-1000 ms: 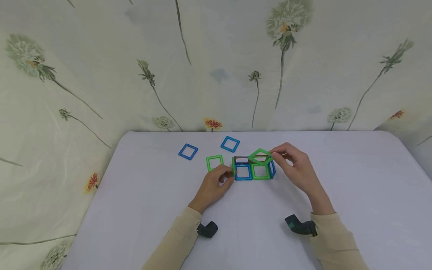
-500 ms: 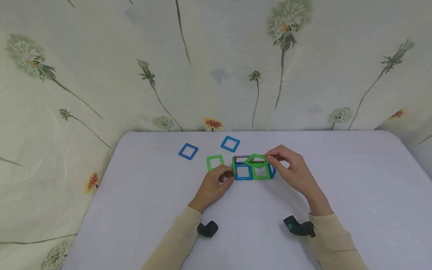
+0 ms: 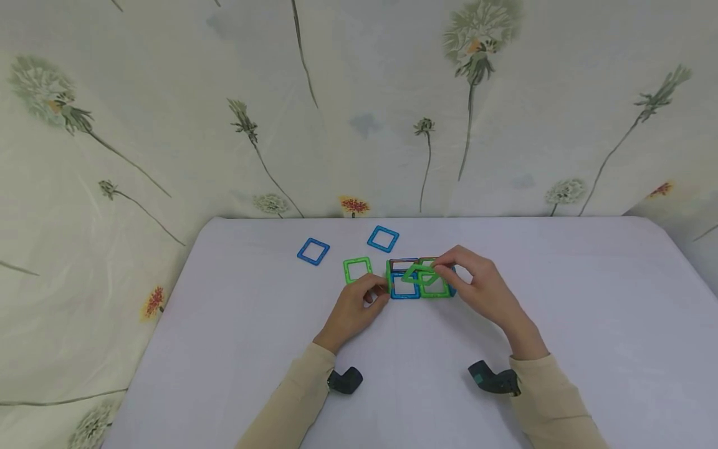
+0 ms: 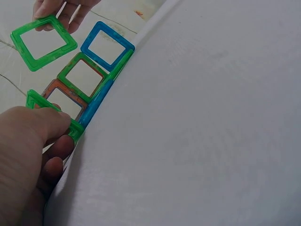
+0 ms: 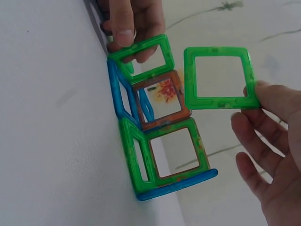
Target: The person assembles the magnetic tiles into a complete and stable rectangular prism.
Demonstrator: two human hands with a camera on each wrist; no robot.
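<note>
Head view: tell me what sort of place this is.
Probably an indoor play or craft table, judging by the pale tabletop, the dandelion-patterned backdrop rising behind it, and the green square frame held in the right hand.

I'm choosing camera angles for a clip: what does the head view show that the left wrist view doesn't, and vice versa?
Only the head view: two loose blue squares, a loose green square and both sleeves.

Only the left wrist view: nearly the full outline of the blue end square; the head view gives just a sliver.

Both: the left hand holding the green end square, and the right hand pinching another green square.
</note>
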